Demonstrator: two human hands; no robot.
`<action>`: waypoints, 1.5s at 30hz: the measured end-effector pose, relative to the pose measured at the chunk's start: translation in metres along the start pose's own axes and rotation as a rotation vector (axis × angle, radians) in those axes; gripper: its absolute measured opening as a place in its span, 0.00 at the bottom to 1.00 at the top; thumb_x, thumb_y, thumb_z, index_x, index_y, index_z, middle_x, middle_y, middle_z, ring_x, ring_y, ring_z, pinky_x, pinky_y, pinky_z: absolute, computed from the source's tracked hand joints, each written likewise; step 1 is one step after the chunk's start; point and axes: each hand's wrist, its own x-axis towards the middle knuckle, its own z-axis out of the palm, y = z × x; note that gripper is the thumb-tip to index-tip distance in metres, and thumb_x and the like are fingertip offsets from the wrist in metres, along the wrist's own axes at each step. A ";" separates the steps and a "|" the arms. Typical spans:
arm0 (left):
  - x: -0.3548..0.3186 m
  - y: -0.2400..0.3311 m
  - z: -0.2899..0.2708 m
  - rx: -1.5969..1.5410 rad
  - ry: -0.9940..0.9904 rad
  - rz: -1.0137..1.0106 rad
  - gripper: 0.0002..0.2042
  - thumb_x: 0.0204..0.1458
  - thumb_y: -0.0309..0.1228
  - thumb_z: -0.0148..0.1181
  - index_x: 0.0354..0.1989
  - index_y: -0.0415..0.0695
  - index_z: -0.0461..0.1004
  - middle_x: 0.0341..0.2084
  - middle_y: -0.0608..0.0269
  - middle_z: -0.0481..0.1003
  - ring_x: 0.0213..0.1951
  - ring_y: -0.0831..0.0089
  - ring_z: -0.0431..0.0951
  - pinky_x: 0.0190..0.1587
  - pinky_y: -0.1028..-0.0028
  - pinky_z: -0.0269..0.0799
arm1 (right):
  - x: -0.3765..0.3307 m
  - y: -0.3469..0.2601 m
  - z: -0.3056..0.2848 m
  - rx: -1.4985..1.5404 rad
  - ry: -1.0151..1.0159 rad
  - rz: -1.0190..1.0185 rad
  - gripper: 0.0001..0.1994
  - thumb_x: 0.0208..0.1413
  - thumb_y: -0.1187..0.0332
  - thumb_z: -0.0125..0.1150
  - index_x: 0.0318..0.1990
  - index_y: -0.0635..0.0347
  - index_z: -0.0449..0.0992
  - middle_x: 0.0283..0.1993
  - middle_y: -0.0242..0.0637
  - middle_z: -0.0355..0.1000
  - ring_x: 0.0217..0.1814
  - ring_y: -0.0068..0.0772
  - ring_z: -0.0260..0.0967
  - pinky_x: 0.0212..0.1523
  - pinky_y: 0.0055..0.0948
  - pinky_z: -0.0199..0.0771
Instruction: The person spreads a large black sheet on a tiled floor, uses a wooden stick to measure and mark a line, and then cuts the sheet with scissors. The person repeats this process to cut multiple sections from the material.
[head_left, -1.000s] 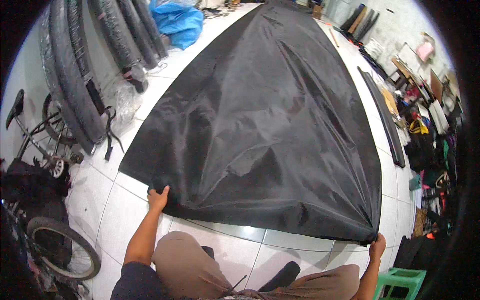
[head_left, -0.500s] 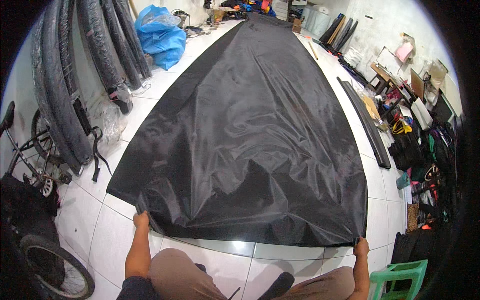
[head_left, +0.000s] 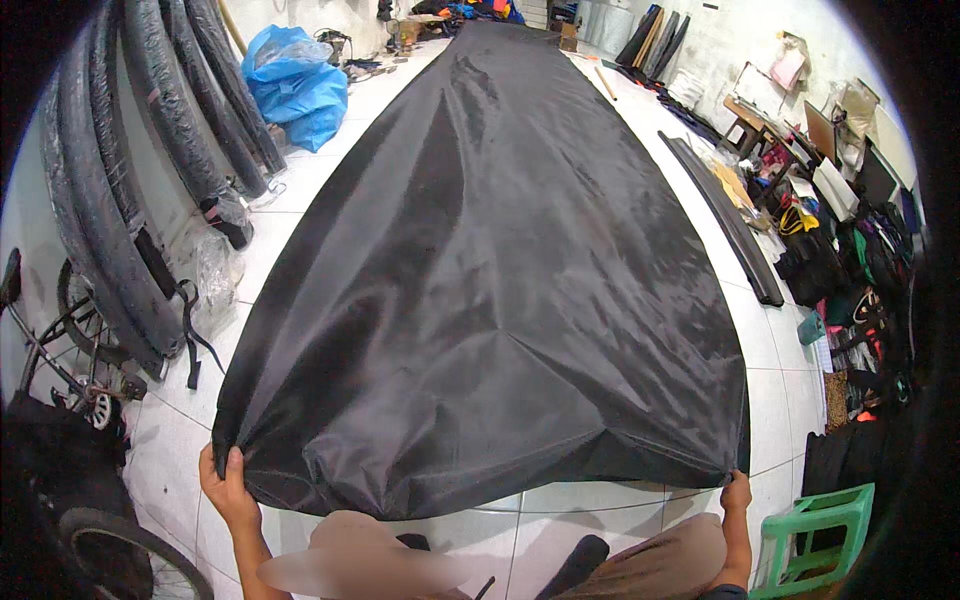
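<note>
**Presently: black sheet held at both near corners over tiled floor**

Item one, as I see it from the head view: a long sheet of glossy black fabric (head_left: 490, 290), spread along the white tiled floor (head_left: 300, 200) from 6 o'clock up to 12 o'clock, narrowing toward the far end. Its near edge is lifted off the tiles and sags in a shallow curve between the two hands; the cloth billows and creases just behind that edge.

Item two: left hand (head_left: 228, 490), at 7 o'clock, fingers closed narrowly around the sheet's near left corner, thumb on top of the cloth.

Item three: right hand (head_left: 737, 495), at 5 o'clock, fingers pinched tight on the near right corner, the forearm running down to the lower edge.

Item four: my operator's knees in brown trousers (head_left: 660, 560), at 6 o'clock, just below the held edge.

Surroundings, catalogued by position:
- Black rolls of material (head_left: 140, 200) leaning against the wall at 9 to 10 o'clock.
- Blue plastic bag (head_left: 295, 85), bulging, at 11 o'clock, well apart from the sheet.
- Bicycle (head_left: 60, 400) at 8 o'clock, wheel near the left hand.
- Long dark strip (head_left: 720, 215) lying on the tiles at 2 o'clock, just beside the sheet's right edge.
- Green plastic stool (head_left: 815, 535) at 4 to 5 o'clock, near the right hand.
- Cluttered bags and boxes (head_left: 840, 250) along the wall at 3 o'clock.
</note>
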 end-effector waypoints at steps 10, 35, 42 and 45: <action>0.135 -0.126 -0.034 -0.047 0.013 -0.216 0.12 0.57 0.30 0.58 0.46 0.36 0.74 0.38 0.62 0.75 0.39 0.72 0.73 0.45 0.74 0.68 | -0.012 -0.007 0.007 0.413 0.235 -0.248 0.30 0.39 0.86 0.46 0.55 0.57 0.74 0.62 0.49 0.64 0.65 0.54 0.61 0.65 0.42 0.63; 0.113 -0.309 0.112 -0.036 0.130 -0.675 0.32 0.48 0.22 0.62 0.64 0.39 0.57 0.53 0.50 0.70 0.48 0.60 0.76 0.41 0.65 0.75 | -0.015 -0.244 0.023 0.616 -0.017 -0.218 0.26 0.50 0.79 0.55 0.60 0.58 0.67 0.65 0.49 0.62 0.66 0.53 0.61 0.66 0.40 0.63; 0.054 -0.306 0.135 0.048 0.215 -0.834 0.28 0.54 0.30 0.61 0.61 0.38 0.55 0.33 0.55 0.71 0.18 0.74 0.68 0.17 0.77 0.66 | 0.030 -0.168 0.069 0.662 0.195 -0.244 0.24 0.61 0.74 0.49 0.66 0.57 0.62 0.68 0.54 0.58 0.68 0.56 0.58 0.65 0.42 0.64; 0.075 -0.294 0.117 0.081 0.197 -0.754 0.27 0.55 0.30 0.61 0.59 0.39 0.57 0.28 0.57 0.71 0.14 0.75 0.65 0.15 0.78 0.64 | 0.044 -0.228 0.040 1.095 -0.019 0.033 0.23 0.63 0.74 0.46 0.66 0.55 0.61 0.66 0.49 0.60 0.65 0.50 0.62 0.52 0.43 0.75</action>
